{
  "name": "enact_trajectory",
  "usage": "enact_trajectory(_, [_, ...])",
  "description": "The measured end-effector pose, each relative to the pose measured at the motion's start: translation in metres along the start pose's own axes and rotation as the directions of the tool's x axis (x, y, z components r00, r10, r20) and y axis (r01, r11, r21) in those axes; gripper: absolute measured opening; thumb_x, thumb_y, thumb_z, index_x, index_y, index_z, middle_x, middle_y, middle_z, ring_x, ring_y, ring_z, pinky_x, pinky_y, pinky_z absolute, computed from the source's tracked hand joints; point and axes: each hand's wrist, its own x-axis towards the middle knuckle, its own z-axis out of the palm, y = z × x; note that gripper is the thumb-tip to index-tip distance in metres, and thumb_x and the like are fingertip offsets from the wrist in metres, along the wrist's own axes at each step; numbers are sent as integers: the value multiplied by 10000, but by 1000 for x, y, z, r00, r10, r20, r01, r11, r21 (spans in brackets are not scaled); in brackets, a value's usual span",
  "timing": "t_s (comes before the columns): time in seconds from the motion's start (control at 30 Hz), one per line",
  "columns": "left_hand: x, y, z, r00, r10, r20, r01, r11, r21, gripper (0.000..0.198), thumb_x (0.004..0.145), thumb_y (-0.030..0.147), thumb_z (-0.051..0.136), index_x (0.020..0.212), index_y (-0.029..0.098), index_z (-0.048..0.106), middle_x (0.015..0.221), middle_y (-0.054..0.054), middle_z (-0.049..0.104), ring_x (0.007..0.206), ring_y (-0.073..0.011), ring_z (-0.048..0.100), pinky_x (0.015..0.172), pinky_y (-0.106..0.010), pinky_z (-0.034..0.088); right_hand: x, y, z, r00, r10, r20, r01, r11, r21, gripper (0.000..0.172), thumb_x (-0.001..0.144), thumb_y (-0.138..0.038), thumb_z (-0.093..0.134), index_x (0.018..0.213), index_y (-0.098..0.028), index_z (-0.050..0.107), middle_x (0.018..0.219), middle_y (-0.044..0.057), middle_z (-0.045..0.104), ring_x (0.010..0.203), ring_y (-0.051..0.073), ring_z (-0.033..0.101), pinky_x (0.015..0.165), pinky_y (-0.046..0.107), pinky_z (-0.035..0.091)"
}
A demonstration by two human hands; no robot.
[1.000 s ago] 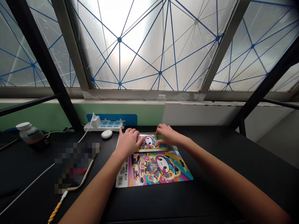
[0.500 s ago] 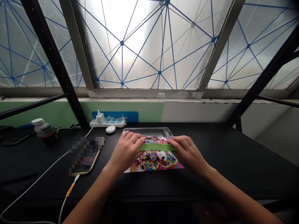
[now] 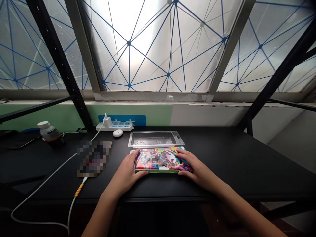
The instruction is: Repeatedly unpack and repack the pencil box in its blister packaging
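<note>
A flat pencil case (image 3: 158,159) with a bright cartoon lid and green sides lies on the black table, long side toward me. My left hand (image 3: 129,169) grips its left end, thumb along the front edge and fingers round the far corner. At the other end my right hand (image 3: 194,166) holds it, with fingers over the lid and thumb against the green front side. A clear plastic packaging shell (image 3: 156,143) lies just behind the case. Whatever is under the case is hidden.
To the left lies a phone (image 3: 95,161), partly blurred out, with a white cable (image 3: 79,190) plugged in. Further back are a white earbud case (image 3: 118,133), a power strip (image 3: 120,125) and a white-capped bottle (image 3: 49,133). Black frame bars (image 3: 261,89) rise at both sides.
The pencil case was tilted up with its green side facing me; now it lies flat, lid up, covering the printed sheet's place. Both hands have come down and nearer with it.
</note>
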Motion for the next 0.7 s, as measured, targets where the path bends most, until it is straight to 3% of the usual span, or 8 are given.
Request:
enact_trajectory(0.13, [-1, -1, 2, 998, -60, -15, 59, 998, -7, 899, 817, 459, 736, 1557, 307, 248, 1373, -122, 509, 1309, -312, 506, 1098, -462, 390, 14, 4, -18, 997, 63, 53, -68, 993, 94, 496, 848, -507, 698, 1289, -285, 645, 1368, 96, 634, 1270, 325, 566, 1061, 493, 453])
enact_trajectory(0.2, [-2, 0, 2, 998, -69, -13, 69, 998, -15, 977, 812, 476, 739, 1582, 338, 154, 1368, -122, 499, 1306, -317, 509, 1075, -464, 405, 29, 9, -27, 986, 150, 74, -161, 973, 163, 381, 894, -552, 610, 1080, -247, 742, 1113, 74, 751, 1038, 301, 680, 885, 411, 536])
enact_trajectory(0.23, [-2, 0, 2, 997, -77, -6, 77, 997, -20, 1020, 808, 484, 743, 1589, 350, 100, 1380, -124, 491, 1315, -322, 501, 1068, -467, 406, 36, 13, -29, 976, 210, 60, -218, 956, 197, 403, 920, -572, 553, 936, -222, 752, 948, 59, 765, 885, 270, 699, 764, 360, 542])
enact_trajectory(0.3, [-3, 2, 2, 995, -99, 12, 99, 995, -29, 1109, 797, 493, 753, 1590, 367, -12, 1407, -128, 487, 1331, -334, 484, 1067, -480, 394, 50, 21, -28, 947, 320, -20, -306, 921, 243, 496, 945, -601, 475, 728, -201, 671, 702, 25, 692, 658, 210, 645, 600, 304, 481])
enact_trajectory(0.37, [-4, 4, 0, 992, -120, 25, 121, 992, -36, 1165, 792, 503, 758, 1579, 376, -91, 1424, -124, 498, 1338, -341, 475, 1074, -495, 375, 57, 27, -23, 916, 384, -118, -345, 902, 259, 493, 953, -600, 454, 695, -207, 599, 625, 2, 623, 589, 185, 598, 566, 294, 445])
enact_trajectory(0.5, [-3, 5, -2, 990, -143, 13, 144, 989, -45, 1109, 813, 566, 719, 1582, 353, -51, 1416, -136, 514, 1333, -348, 479, 1067, -505, 377, 47, 26, -14, 899, 397, -185, -348, 904, 248, 399, 977, -537, 444, 876, -209, 648, 731, 22, 678, 688, 207, 642, 639, 309, 477])
enact_trajectory(0.6, [-1, 3, -1, 992, -125, 4, 125, 992, -17, 840, 861, 612, 634, 1532, 295, 241, 1340, -146, 543, 1263, -343, 527, 1021, -490, 422, 28, 20, -17, 930, 328, -163, -289, 931, 225, 376, 980, -509, 460, 1010, -218, 695, 925, 61, 738, 849, 241, 688, 752, 341, 527])
enact_trajectory(0.7, [1, 2, -1, 992, -121, -23, 121, 992, 37, 621, 891, 642, 563, 1348, 232, 471, 1220, -135, 584, 1154, -330, 576, 968, -481, 459, 11, 18, -21, 979, 191, -71, -169, 956, 239, 383, 947, -530, 536, 1134, -241, 704, 1190, 99, 706, 1102, 286, 659, 943, 413, 524])
